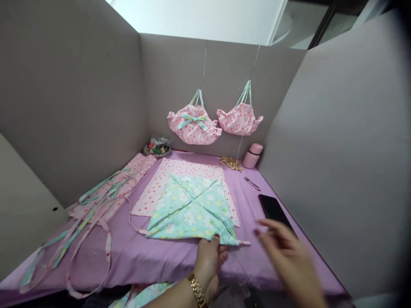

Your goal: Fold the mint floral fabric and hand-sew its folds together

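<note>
My left hand [210, 252], with a gold-coloured watch band at the wrist, pinches the near edge of a mint-green floral cloth square [192, 214] between thumb and fingers. Seams cross the square in an X, and a narrow pink strip [244, 243] sticks out at its near right corner. Beneath it lies a larger pink dotted cloth [150, 194]. Off to the right, my right hand [284, 252] is raised and blurred by motion. Its thumb and index finger come close together; whatever is between them is too small to make out.
Pink cloth with long straps [105, 201] covers the left side. Small snips [252, 184], a black phone [272, 209], a pink flask [253, 156] and a pile of tan pieces [231, 163] lie right. A basket [157, 148] stands behind; two dotted bags [195, 128] hang above.
</note>
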`<action>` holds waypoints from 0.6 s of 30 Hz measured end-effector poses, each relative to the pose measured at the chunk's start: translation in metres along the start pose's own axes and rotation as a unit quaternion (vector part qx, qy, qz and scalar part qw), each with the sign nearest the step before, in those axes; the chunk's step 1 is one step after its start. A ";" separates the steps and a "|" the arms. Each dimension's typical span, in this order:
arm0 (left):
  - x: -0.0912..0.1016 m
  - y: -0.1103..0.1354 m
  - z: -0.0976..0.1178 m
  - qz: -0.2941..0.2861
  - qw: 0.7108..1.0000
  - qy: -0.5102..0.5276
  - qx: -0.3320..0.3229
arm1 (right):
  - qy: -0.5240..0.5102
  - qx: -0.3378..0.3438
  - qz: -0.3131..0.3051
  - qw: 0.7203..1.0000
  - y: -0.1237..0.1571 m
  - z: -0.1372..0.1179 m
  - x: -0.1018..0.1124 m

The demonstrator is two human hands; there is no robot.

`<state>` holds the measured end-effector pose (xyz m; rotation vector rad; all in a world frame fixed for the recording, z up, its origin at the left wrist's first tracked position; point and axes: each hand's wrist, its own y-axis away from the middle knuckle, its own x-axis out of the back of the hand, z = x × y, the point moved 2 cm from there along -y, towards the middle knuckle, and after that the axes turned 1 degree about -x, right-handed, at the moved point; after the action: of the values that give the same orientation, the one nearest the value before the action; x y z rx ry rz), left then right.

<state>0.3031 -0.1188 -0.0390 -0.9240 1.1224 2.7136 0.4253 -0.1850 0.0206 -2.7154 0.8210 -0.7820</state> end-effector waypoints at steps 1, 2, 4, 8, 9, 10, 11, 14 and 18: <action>0.000 -0.001 0.000 -0.002 1.000 0.003 -0.001 | 0.032 0.013 -0.034 0.999 -0.003 0.009 -0.016; 0.000 -0.001 -0.001 -0.006 1.000 0.006 -0.003 | 0.065 0.030 -0.070 0.995 -0.004 0.017 -0.030; 0.001 -0.002 -0.002 -0.021 1.000 0.014 -0.008 | 0.127 0.076 -0.118 0.982 -0.002 0.031 -0.051; 0.002 -0.004 -0.003 -0.045 0.999 0.022 -0.016 | 0.157 0.127 -0.117 0.972 0.007 0.042 -0.063; 0.002 -0.004 -0.003 -0.046 0.999 0.022 -0.016 | 0.150 0.127 -0.118 0.973 0.007 0.042 -0.063; 0.002 -0.005 -0.004 -0.045 0.999 0.022 -0.015 | 0.138 0.125 -0.123 0.975 0.007 0.041 -0.063; 0.002 -0.005 -0.003 -0.044 0.999 0.022 -0.014 | 0.122 0.120 -0.130 0.977 0.006 0.039 -0.063; 0.002 -0.006 -0.003 -0.037 0.999 0.018 -0.008 | 0.034 0.067 -0.136 0.988 0.003 0.034 -0.063; 0.003 -0.004 -0.003 -0.026 1.000 0.001 0.004 | -0.147 -0.075 -0.109 0.980 0.001 0.027 -0.048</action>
<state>0.3034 -0.1181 -0.0452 -0.9412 1.0934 2.6655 0.4051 -0.1578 -0.0228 -2.9915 0.5436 -0.3494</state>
